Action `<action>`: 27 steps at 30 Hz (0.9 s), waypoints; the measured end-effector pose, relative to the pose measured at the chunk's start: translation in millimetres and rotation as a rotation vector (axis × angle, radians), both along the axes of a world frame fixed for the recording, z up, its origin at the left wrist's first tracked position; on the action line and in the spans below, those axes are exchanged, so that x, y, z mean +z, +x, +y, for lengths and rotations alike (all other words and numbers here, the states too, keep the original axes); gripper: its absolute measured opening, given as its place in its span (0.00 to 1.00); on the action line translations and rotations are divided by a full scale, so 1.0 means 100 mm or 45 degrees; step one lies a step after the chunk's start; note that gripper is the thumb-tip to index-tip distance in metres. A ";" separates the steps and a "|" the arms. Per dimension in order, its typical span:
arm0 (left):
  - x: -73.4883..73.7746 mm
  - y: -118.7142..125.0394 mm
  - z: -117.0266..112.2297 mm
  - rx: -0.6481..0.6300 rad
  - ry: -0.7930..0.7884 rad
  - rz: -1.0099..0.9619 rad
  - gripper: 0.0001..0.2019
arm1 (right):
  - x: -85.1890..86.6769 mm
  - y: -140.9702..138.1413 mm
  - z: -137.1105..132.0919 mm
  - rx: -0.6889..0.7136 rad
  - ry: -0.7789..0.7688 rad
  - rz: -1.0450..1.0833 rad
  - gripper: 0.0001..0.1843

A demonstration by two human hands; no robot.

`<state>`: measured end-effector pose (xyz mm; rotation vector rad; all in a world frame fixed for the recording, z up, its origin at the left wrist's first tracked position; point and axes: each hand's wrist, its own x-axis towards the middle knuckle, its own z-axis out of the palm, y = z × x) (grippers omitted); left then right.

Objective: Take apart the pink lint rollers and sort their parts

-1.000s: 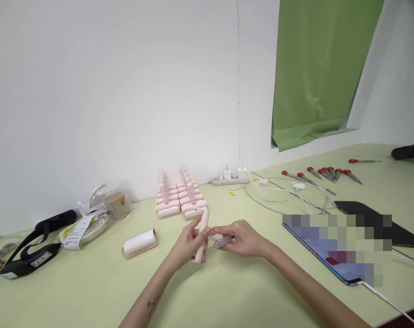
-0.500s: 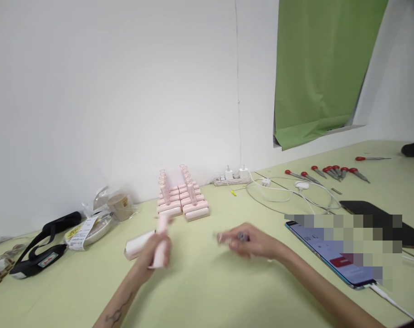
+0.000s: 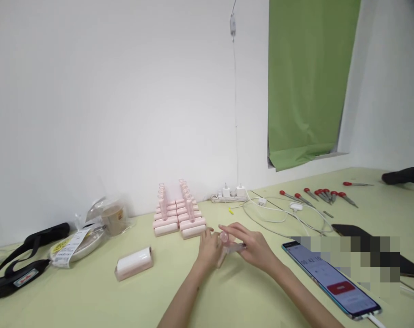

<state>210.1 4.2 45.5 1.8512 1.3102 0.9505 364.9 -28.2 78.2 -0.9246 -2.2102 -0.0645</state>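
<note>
both hands have come together since half a second ago: our left hand (image 3: 208,248), which was then near the white roll, is now just beside our right hand (image 3: 256,246). between them, over the middle of the table (image 3: 90,300), is the pale pink piece (image 3: 221,259), and we see only a part of it, because the left hand covers the rest; this hand is closed about it, its fingers partly hidden. our right hand pinches a transparent tube (image 3: 234,248), and its forefinger stretches to a round pinkish end (image 3: 224,237); whether the tube touches the pink piece, we cannot tell. just behind the hands, two rows of pink rollers (image 3: 166,223) lie close together, with wire loops (image 3: 182,183) standing at the back. to the left of our hands lies the white roll (image 3: 134,263) in its transparent cover, and farther left are a wrapped bowl (image 3: 95,241), a bagged cup (image 3: 114,220) and a black strap (image 3: 44,236). to the right we find a phone (image 3: 329,278), white cables (image 3: 275,222), and red-ended tools (image 3: 345,198); a power strip (image 3: 223,199) lies by the wall.
</note>
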 end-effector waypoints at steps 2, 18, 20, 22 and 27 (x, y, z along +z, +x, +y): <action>0.09 -0.05 -0.04 0.011 0.037 -0.085 0.14 | -0.01 -0.02 -0.01 0.011 0.115 -0.160 0.23; -0.01 -0.50 -0.75 -0.578 -1.074 -1.428 0.12 | 0.12 -0.56 -0.15 0.279 -0.383 0.822 0.23; -0.01 -0.45 -0.78 -0.650 -1.104 -1.386 0.13 | 0.08 -0.58 -0.14 0.222 -0.394 0.746 0.22; -0.01 -0.42 -0.82 -0.685 -1.113 -1.341 0.13 | 0.04 -0.59 -0.15 0.207 -0.372 0.619 0.20; 0.02 -0.41 -0.90 -0.533 -0.955 -0.697 0.08 | -0.04 -0.57 -0.18 0.191 -0.321 0.222 0.13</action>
